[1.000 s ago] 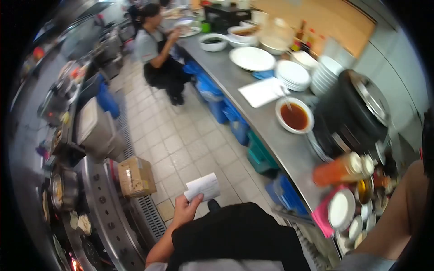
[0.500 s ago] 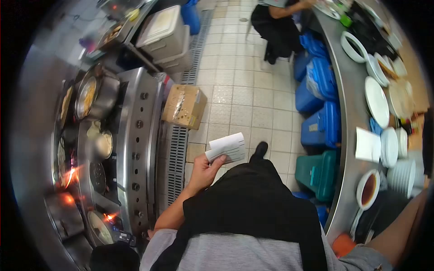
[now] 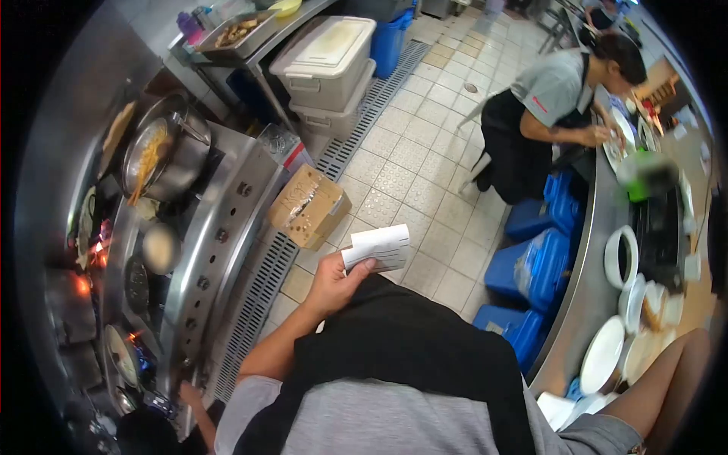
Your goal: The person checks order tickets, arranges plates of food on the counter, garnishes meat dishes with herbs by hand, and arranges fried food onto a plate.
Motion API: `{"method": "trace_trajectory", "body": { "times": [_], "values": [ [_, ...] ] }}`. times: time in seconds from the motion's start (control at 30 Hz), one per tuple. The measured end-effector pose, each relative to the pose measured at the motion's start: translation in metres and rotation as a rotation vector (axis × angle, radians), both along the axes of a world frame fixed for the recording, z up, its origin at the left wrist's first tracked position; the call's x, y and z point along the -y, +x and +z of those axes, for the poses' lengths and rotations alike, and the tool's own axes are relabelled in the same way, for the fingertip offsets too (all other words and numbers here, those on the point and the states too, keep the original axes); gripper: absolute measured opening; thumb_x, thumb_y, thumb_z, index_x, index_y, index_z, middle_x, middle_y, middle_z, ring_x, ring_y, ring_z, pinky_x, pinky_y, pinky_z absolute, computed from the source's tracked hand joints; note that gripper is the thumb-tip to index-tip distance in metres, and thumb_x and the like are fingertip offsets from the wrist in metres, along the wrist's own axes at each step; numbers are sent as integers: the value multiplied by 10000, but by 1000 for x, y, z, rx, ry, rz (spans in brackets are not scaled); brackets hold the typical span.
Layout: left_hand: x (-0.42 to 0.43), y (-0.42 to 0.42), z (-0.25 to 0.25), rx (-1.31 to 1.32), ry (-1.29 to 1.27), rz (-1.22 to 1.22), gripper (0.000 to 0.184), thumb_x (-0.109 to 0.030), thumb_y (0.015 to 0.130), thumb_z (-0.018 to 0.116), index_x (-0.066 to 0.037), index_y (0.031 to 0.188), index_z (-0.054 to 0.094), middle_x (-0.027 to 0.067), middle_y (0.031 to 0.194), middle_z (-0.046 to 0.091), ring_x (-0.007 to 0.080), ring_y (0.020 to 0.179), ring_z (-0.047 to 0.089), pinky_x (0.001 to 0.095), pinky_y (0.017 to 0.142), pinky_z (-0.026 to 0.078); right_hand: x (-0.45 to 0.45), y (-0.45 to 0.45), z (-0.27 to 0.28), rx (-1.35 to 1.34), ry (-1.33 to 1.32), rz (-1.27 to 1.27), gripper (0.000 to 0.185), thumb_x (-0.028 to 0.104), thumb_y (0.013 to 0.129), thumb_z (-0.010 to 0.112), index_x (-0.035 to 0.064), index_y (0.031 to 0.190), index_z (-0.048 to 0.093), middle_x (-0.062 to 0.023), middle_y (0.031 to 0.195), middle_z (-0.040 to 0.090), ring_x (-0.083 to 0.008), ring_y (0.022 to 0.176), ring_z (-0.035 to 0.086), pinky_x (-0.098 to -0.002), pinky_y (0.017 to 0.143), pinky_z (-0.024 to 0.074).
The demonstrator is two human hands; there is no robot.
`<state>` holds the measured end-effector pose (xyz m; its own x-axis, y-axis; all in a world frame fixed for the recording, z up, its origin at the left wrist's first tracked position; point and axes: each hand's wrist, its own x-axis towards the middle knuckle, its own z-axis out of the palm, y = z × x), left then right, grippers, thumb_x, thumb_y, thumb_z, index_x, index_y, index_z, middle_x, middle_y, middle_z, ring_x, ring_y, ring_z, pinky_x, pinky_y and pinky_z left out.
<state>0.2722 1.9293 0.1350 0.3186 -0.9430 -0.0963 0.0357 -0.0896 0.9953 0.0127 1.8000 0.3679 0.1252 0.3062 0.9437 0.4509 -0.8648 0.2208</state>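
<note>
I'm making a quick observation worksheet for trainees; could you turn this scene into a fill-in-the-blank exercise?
1. The paper in the left hand is coloured ____.
2. The bins below the counter are coloured ____.
3. The box beside the stove is made of ____.
4. The stacked tubs on the floor number ____.

Missing words: white; blue; cardboard; two.

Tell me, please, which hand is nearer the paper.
Left: the left hand holds the paper. The right hand is out of view; its bent arm is well right of the paper.
</note>
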Motion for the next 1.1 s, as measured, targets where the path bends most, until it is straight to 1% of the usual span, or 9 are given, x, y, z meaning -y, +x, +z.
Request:
{"method": "trace_trajectory", "body": {
  "times": [0.27, 0.43, 0.53, 0.6, 0.67, 0.77, 0.87, 0.93, 1.1],
  "values": [
    [136, 99, -48, -5, -42, 173, 245, -96, 886, 571, 63, 1070, 603, 95, 955, 660, 137, 886, 596, 273, 799, 473, 144, 110, -14, 21, -54, 54, 431, 193, 803, 609, -18, 1167, 514, -112, 1029, 584, -199, 937, 566, -323, 865, 438],
    [258, 183, -16, -106, -148, 105, 272, -102, 906, 555, 57, 1127, 571, 78, 1021, 639, 129, 929, 581, 277, 826, 471, 231, 178, 5, 72, 16, -23, 433, 188, 803, 605, -20, 1171, 511, -109, 1025, 583, -195, 936, 565, -319, 867, 437],
    [332, 221, -4, -139, -155, 35, 268, -107, 908, 559, 48, 1127, 575, 73, 1033, 636, 134, 947, 580, 282, 839, 469, 299, 211, 1, 89, 296, -166, 435, 186, 804, 603, -22, 1174, 508, -107, 1022, 582, -193, 935, 565, -317, 869, 436],
    [382, 239, -6, -251, -168, -8, 270, -116, 907, 568, 42, 1126, 579, 71, 1040, 634, 134, 953, 580, 283, 844, 466, 349, 238, -28, -48, 703, -297, 436, 184, 804, 601, -23, 1176, 507, -105, 1020, 581, -191, 935, 565, -315, 869, 436],
    [432, 252, -6, -302, -157, -77, 269, -124, 903, 578, 32, 1122, 584, 75, 1041, 633, 135, 954, 581, 288, 847, 468, 408, 275, -83, -431, 1118, -372, 436, 182, 804, 600, -24, 1177, 506, -104, 1018, 581, -190, 935, 565, -313, 870, 436],
    [510, 261, -7, -329, -143, -147, 274, -131, 904, 577, 26, 1129, 580, 80, 1033, 633, 132, 939, 584, 285, 833, 475, 484, 317, -188, -878, 1409, -303, 368, 196, 869, 600, 22, 1188, 539, -52, 975, 599, -121, 839, 572, -265, 763, 456],
    [587, 268, -14, -301, -79, -220, 289, -170, 921, 556, 34, 1125, 578, 79, 1030, 633, 132, 925, 587, 270, 829, 472, 548, 346, -229, -878, 1646, -142, 278, 208, 890, 595, -33, 1026, 626, -60, 904, 637, -98, 849, 561, -241, 755, 451],
    [637, 273, -21, -399, -48, -195, 301, -188, 931, 539, 40, 1124, 576, 78, 1030, 633, 129, 917, 587, 267, 829, 469, 592, 364, -237, -663, 1840, 96, 259, 209, 899, 586, -31, 970, 654, -42, 873, 640, -86, 828, 555, -231, 753, 444],
    [753, 294, -8, -524, -141, -61, 297, -186, 936, 519, 37, 1125, 573, 83, 1016, 639, 134, 896, 600, 289, 817, 471, 729, 372, -242, -453, 1830, 37, 254, 202, 911, 568, -25, 1002, 635, -36, 887, 642, -80, 799, 572, -238, 753, 454]
  ]
}}
